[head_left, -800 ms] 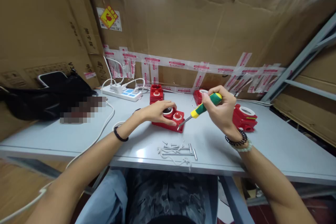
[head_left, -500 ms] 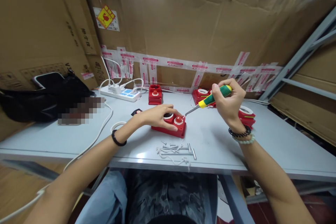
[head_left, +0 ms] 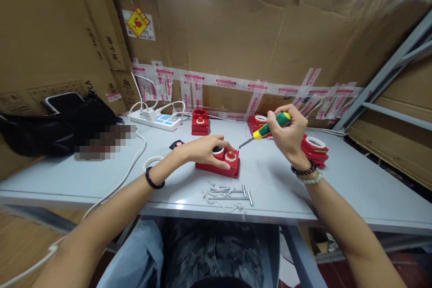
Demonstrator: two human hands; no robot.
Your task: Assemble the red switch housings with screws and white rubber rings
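My left hand (head_left: 206, 149) grips a red box (head_left: 216, 169) from above, thumb toward me and fingers over the far side, pressing it to the tabletop. A red dome-shaped button and a white ring show on its upper face. My right hand (head_left: 293, 131) is wrapped around the green and yellow handle of a screwdriver (head_left: 264, 132). Its shaft slants down to the left, and the tip is at the box's far right corner; a screw there is too small to make out. Metal T-shaped rods (head_left: 229, 194) with white string and small screws (head_left: 211, 183) lie nearer to me.
Other red boxes stand at the back, one in the middle (head_left: 200, 122) and more to the right (head_left: 315, 150). A white power strip (head_left: 155, 119) with plugged cables lies at back left beside a black bag (head_left: 67, 121). A cardboard wall (head_left: 229, 31) closes the far side.
My right hand and the screwdriver handle have shifted slightly left, with the tip staying at the box's corner. My left hand keeps its grip on the box.
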